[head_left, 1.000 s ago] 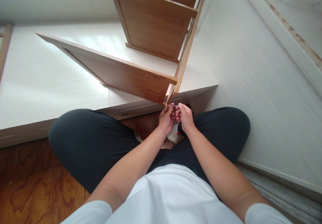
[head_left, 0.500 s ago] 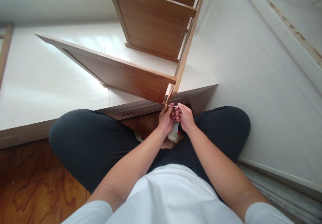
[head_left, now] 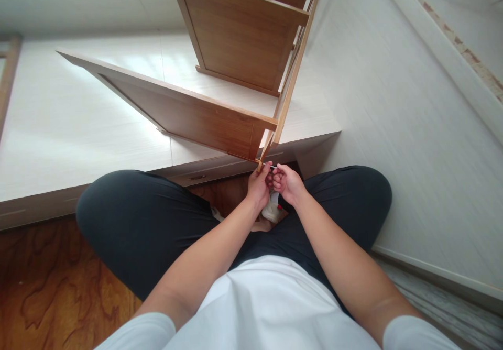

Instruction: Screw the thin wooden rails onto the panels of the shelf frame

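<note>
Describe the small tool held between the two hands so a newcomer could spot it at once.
Start at the brown wooden shelf rack leaning over the pale platform, and follow its thin upright down to its bottom corner. There the left hand and right hand pinch a thin dark metal rod, the only metal item among wood.

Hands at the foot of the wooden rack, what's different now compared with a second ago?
Almost nothing. The right hand has shifted very slightly left, closer to the left hand; both still pinch a small dark tool at the rack's bottom corner. The rack's shelves stayed put.
</note>
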### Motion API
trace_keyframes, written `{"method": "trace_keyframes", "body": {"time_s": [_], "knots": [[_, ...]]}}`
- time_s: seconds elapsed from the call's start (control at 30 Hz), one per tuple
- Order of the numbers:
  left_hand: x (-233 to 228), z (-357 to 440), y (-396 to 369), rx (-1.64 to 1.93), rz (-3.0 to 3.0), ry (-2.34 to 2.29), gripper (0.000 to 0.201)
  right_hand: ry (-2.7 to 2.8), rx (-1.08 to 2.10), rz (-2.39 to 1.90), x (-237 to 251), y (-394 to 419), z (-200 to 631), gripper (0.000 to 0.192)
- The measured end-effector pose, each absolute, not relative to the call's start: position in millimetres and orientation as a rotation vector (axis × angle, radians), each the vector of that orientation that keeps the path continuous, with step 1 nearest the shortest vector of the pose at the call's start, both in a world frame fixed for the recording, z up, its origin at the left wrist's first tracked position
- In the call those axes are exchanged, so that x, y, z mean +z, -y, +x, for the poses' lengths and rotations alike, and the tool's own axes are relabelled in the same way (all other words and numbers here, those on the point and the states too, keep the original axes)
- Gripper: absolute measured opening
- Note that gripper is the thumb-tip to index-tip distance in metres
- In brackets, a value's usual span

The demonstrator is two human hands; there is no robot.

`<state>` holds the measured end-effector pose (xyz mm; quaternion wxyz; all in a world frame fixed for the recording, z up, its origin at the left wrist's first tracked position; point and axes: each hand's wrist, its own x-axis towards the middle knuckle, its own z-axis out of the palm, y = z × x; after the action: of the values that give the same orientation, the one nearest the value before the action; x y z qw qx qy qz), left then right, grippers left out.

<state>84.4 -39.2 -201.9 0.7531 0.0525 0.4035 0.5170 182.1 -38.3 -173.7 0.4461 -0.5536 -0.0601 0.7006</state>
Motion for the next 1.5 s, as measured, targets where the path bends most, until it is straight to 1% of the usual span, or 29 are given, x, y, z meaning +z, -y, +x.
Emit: {"method": "trace_keyframes", "body": {"time_s": [0.23, 0.63, 0.93, 1.1, 1.27, 1.5], "knots": [[-201.2, 85.0, 40.4, 1.101, 0.151, -0.858, 0.042, 0.241, 1.602, -1.391, -173.7, 40.1, 179.1, 0.024], [-198.0, 85.6, 41.1, 1.111, 0.1, -0.792, 0.037, 0.553, 1.351, -1.456, -175.5, 44.1, 173.2, 0.032], [-199.1, 86.5, 40.8, 1.129, 0.09, -0.777, 0.03, 0.683, 1.278, -1.491, -181.3, 46.9, 174.3, 0.035], [-204.0, 85.5, 39.2, 1.131, 0.082, -0.792, 0.031, 0.7, 1.273, -1.482, -181.5, 48.6, 173.4, 0.037], [-202.9, 85.4, 40.8, 1.127, 0.093, -0.8, 0.035, 0.577, 1.36, -1.443, -177.0, 46.5, 172.7, 0.033], [-200.0, 85.1, 39.9, 1.143, 0.113, -0.864, 0.037, 0.19, 1.807, -1.279, -171.2, 39.3, 181.4, 0.029]]}}
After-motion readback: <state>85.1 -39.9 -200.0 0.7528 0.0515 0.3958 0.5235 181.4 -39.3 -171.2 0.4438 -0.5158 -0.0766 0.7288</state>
